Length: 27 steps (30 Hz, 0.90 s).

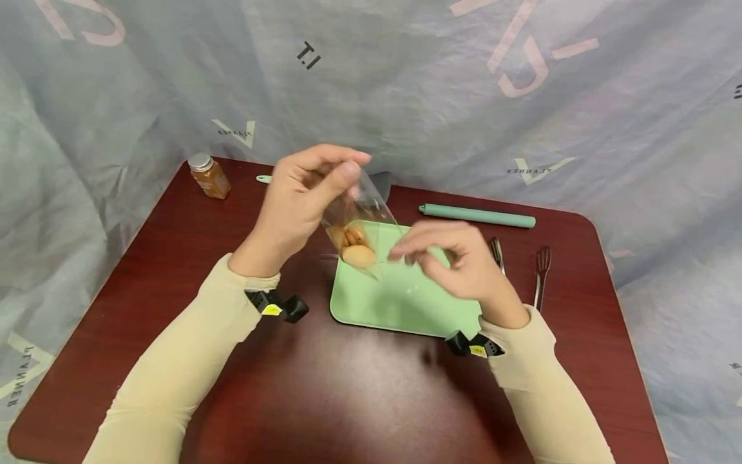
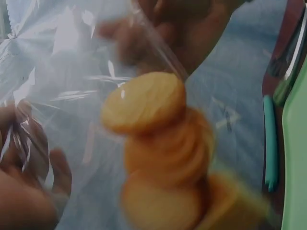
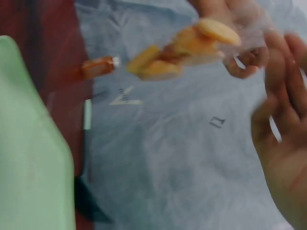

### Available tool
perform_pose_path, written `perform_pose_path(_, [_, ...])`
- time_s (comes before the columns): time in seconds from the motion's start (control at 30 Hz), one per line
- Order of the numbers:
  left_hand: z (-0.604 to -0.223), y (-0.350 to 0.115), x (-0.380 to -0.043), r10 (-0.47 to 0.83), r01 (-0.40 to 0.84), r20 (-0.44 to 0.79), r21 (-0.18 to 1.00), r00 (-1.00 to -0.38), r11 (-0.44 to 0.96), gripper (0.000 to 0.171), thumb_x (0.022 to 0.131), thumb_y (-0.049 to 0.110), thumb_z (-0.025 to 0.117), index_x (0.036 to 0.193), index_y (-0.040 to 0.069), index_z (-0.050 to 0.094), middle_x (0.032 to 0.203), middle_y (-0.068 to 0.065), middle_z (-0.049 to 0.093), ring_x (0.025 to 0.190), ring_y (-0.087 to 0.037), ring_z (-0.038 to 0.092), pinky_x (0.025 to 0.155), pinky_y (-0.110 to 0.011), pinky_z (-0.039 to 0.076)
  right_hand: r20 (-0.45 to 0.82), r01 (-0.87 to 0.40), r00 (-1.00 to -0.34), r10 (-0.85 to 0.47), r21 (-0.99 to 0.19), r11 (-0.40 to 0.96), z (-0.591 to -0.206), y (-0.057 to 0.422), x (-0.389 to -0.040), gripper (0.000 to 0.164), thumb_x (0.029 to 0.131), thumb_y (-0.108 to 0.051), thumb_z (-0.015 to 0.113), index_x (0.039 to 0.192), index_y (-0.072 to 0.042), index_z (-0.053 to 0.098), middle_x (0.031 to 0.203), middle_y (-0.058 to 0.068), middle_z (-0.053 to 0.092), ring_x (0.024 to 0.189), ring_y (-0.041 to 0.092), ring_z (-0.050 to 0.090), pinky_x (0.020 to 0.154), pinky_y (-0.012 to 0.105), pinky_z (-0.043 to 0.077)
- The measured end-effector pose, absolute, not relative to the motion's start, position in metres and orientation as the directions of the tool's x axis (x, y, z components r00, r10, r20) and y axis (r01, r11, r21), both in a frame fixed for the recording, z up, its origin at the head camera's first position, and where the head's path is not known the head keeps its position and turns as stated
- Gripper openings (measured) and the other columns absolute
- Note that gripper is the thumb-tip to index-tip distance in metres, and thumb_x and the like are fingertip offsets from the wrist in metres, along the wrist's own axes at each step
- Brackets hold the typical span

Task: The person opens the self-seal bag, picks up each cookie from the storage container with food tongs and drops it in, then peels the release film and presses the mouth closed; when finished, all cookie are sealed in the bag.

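Note:
My left hand (image 1: pixel 298 196) pinches the top of a clear plastic bag (image 1: pixel 377 206) and holds it up over a light green board (image 1: pixel 394 303). Several golden cookies (image 1: pixel 358 255) lie at the bottom of the bag; the left wrist view shows round cookies (image 2: pixel 144 103) close up, one with swirled ridges. To the right of the bag, blurred, is my right hand (image 1: pixel 455 254), its fingers loosely bent near the bag's side and its thumb apart below. In the right wrist view the right hand's fingers (image 3: pixel 276 72) are near the bag's gathered end.
A jar of orange-brown contents (image 1: pixel 211 177) stands at the table's back left corner. Behind the board lies a green rod (image 1: pixel 478 215). A fork (image 1: pixel 542 274) and another metal utensil (image 1: pixel 497 252) lie right of the board. A pale green handle (image 1: pixel 263 179) shows behind my left hand.

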<state>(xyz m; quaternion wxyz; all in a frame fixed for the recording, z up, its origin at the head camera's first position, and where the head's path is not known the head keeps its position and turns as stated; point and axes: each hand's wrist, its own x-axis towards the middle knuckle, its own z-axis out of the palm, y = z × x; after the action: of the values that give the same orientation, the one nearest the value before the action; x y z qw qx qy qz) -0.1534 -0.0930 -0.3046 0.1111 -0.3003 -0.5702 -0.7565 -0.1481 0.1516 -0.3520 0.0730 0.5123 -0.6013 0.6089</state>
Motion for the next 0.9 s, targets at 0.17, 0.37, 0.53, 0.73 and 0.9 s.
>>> perform_pose_path(0.17, [-0.307, -0.078, -0.151, 0.362, 0.354, 0.530, 0.820, -0.767, -0.449, 0.024, 0.096, 0.014, 0.073, 0.118, 0.007, 0.072, 0.072, -0.012, 0.061, 0.068, -0.020, 0.057, 0.062, -0.030, 0.045, 0.705, -0.682, -0.598, -0.381, -0.698, -0.219, -0.327, 0.137, -0.155, 0.029, 0.098, -0.017, 0.071, 0.107, 0.010, 0.070, 0.102, 0.018, 0.066, 0.087, 0.032, 0.058, 0.075, 0.036, 0.050])
perform_pose_path(0.37, [-0.310, -0.069, -0.145, 0.503, 0.109, 0.411, 0.844, -0.761, -0.525, 0.049, 0.083, 0.028, 0.083, 0.109, 0.008, 0.047, 0.077, -0.012, 0.068, 0.063, -0.020, 0.059, 0.070, -0.033, 0.050, 0.681, -0.635, -0.557, -0.476, -0.718, -0.285, -0.306, 0.129, -0.156, 0.030, 0.096, -0.021, 0.074, 0.112, 0.004, 0.073, 0.104, 0.021, 0.059, 0.086, 0.032, 0.050, 0.071, 0.034, 0.045])
perform_pose_path(0.53, [-0.313, -0.064, -0.141, 0.564, 0.013, 0.372, 0.842, -0.737, -0.539, 0.054, 0.080, 0.025, 0.086, 0.097, 0.008, 0.038, 0.075, -0.010, 0.069, 0.061, -0.019, 0.064, 0.064, -0.030, 0.054, 0.664, -0.609, -0.527, -0.531, -0.730, -0.309, -0.301, 0.132, -0.152, 0.019, 0.095, -0.018, 0.076, 0.099, 0.000, 0.076, 0.099, 0.018, 0.057, 0.092, 0.034, 0.052, 0.074, 0.036, 0.048])
perform_pose_path(0.73, [-0.314, -0.060, -0.140, 0.598, -0.014, 0.356, 0.851, -0.718, -0.524, 0.056, 0.077, 0.028, 0.087, 0.086, 0.008, 0.036, 0.071, -0.007, 0.061, 0.062, -0.018, 0.066, 0.064, -0.028, 0.051, 0.695, -0.635, -0.506, -0.511, -0.701, -0.325, -0.299, 0.132, -0.148, 0.024, 0.093, -0.018, 0.078, 0.083, 0.001, 0.067, 0.092, 0.016, 0.059, 0.088, 0.031, 0.055, 0.075, 0.036, 0.048])
perform_pose_path(0.9, [-0.320, -0.059, -0.141, 0.561, 0.167, 0.426, 0.875, -0.710, -0.454, 0.053, 0.083, 0.041, 0.080, 0.088, 0.002, 0.044, 0.090, -0.008, 0.061, 0.082, -0.019, 0.066, 0.075, -0.031, 0.049, 0.751, -0.741, -0.471, -0.462, -0.621, -0.255, -0.294, 0.130, -0.144, 0.028, 0.098, -0.022, 0.069, 0.083, 0.000, 0.062, 0.089, 0.012, 0.059, 0.086, 0.027, 0.054, 0.077, 0.037, 0.046])
